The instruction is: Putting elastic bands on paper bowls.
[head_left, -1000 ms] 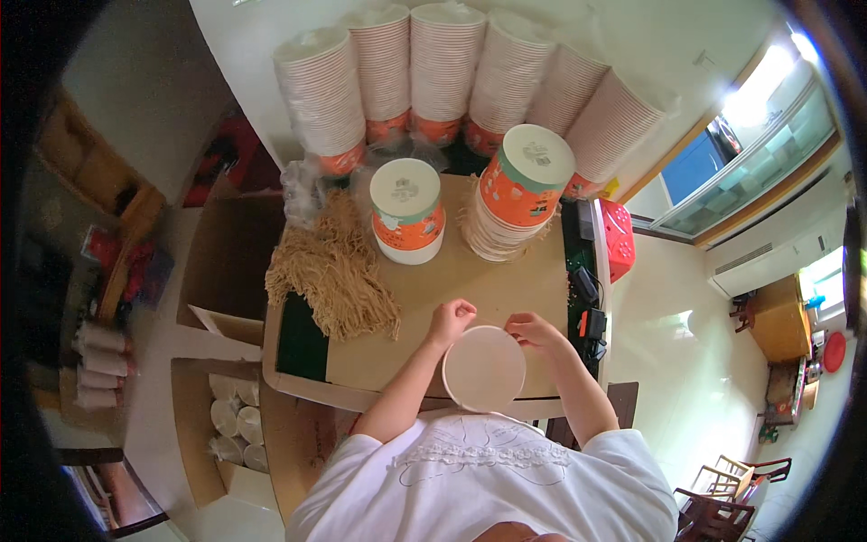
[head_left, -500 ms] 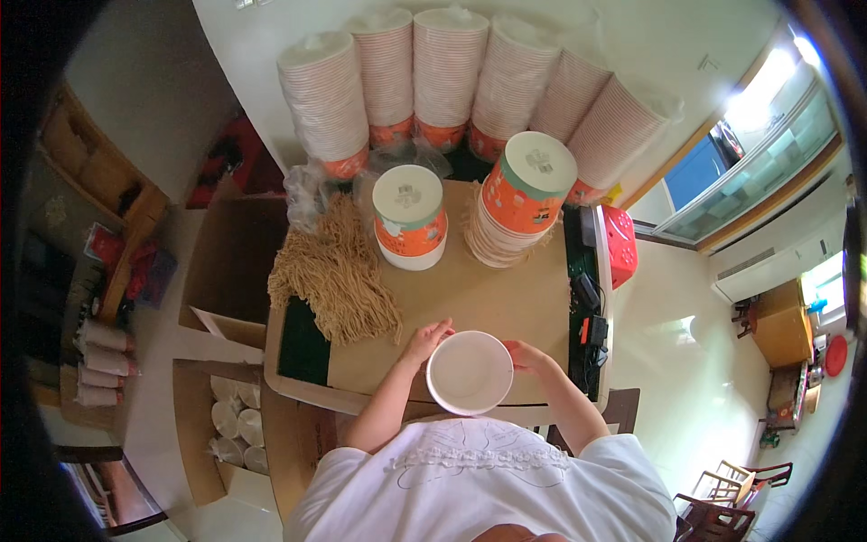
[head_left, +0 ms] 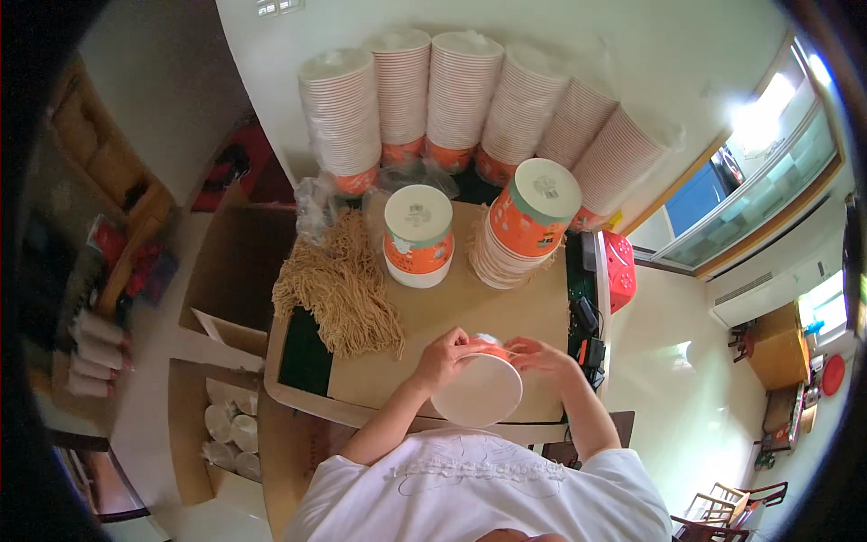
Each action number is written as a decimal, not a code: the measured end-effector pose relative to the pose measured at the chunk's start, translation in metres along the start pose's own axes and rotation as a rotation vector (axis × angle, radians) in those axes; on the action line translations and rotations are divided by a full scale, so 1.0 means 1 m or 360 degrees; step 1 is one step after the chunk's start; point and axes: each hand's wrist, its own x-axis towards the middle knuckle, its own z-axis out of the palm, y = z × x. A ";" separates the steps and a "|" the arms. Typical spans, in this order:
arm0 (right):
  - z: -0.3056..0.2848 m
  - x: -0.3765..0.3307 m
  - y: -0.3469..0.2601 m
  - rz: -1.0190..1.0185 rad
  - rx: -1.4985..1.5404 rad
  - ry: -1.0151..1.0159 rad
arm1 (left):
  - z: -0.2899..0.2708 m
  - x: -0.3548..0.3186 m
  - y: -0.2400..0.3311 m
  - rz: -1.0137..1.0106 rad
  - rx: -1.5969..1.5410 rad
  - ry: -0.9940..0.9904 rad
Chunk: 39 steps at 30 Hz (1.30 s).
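Left grip (head_left: 442, 359) holds the cup (head_left: 477, 392), now tipped, orange showing; right grip (head_left: 542, 355) unclear.

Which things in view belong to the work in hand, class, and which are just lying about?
Likely in the work:
- paper tub, in the left hand, right hand at its side
- upturned tubs
- tan cords
- tall tub stacks

Seemingly lying about:
- small black devices
- red plastic object
- round red item

No text legible. Small dark base print on the upturned orange-and-green round paper cup (head_left: 418, 237) and orange-and-green paper cup stack (head_left: 531, 221) is too small to read. Tilted white-and-orange paper cup (head_left: 477, 388): nothing readable.
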 end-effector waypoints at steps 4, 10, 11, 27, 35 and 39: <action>0.006 -0.037 -0.065 -0.0279 -0.0480 0.0092 | -0.019 0.014 0.026 0.0268 -0.0020 0.0112; 0.018 -0.096 -0.130 -0.0759 -0.0557 0.0495 | -0.044 0.026 0.063 0.0407 0.0143 0.0360; 0.048 -0.108 -0.158 -0.0812 -0.0657 0.0684 | -0.046 0.026 0.066 0.0379 0.0124 0.0512; 0.061 -0.142 -0.275 -0.1856 -0.2046 0.1616 | -0.034 -0.001 0.028 0.0025 -0.0162 0.0869; 0.031 -0.098 -0.287 -0.1796 -0.2403 0.1806 | -0.037 -0.008 0.025 -0.0068 -0.0177 0.0893; 0.018 -0.078 -0.278 -0.1773 -0.2366 0.1785 | -0.038 -0.010 0.024 -0.0091 -0.0174 0.0895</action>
